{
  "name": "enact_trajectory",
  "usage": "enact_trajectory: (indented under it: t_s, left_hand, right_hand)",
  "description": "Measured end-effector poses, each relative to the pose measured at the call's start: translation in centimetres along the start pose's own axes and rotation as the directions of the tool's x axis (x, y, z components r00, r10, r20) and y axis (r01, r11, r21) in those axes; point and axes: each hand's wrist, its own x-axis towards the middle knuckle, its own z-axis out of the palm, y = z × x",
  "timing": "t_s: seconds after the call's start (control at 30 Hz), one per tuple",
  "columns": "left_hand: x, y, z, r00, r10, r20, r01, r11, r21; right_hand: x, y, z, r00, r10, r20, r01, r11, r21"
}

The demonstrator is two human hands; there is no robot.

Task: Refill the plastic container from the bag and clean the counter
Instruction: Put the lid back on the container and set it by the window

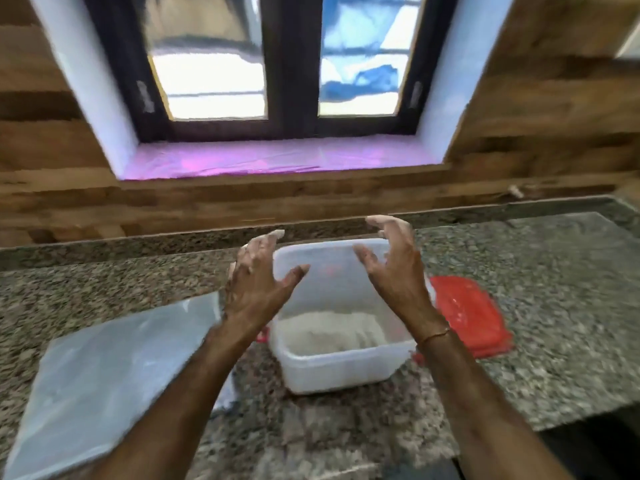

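A translucent plastic container (341,370) stands in the middle of the granite counter (554,289), with a layer of white flour (329,329) in its bottom. My left hand (258,282) hovers over its left rim, fingers spread and dusted with flour. My right hand (398,265) is raised over its right rim, fingers apart and curled, also floury. Neither hand holds anything. A flat, clear plastic bag (110,368) lies on the counter to the left of the container. The red lid (471,315) lies to the right, partly behind my right wrist.
A wood-panelled wall (311,202) runs behind the counter, below a dark-framed window (287,81) with a purple sill. The counter's front edge drops to a dark gap (588,445) at the lower right. The frame is blurred by motion.
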Motion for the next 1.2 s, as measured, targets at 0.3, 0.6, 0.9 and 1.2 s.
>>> enact_trajectory:
  t_s: [0.3, 0.6, 0.9, 1.2]
  left_hand:
    - [0.6, 16.0, 15.1, 0.971, 0.061, 0.231, -0.06, 0.998, -0.015]
    - [-0.3, 17.8, 19.4, 0.942, 0.004, 0.337, -0.066, 0.983, 0.173]
    - [-0.3, 17.9, 19.5, 0.946, -0.019, 0.324, -0.04, 0.984, 0.175]
    - [-0.1, 17.6, 19.4, 0.945, -0.021, 0.326, -0.043, 0.981, 0.188]
  right_hand:
    - [-1.8, 23.3, -10.4, 0.75, 0.638, 0.174, -0.525, 0.735, -0.429]
    - [-3.3, 32.8, -10.0, 0.49, 0.855, 0.171, -0.696, 0.502, -0.513]
    - [-3.0, 35.2, -10.0, 0.419, 0.874, 0.245, -0.811, 0.482, -0.332]
    - [-1.2, 33.3, -16.2, 0.419, 0.831, 0.367, -0.851, 0.217, 0.479]
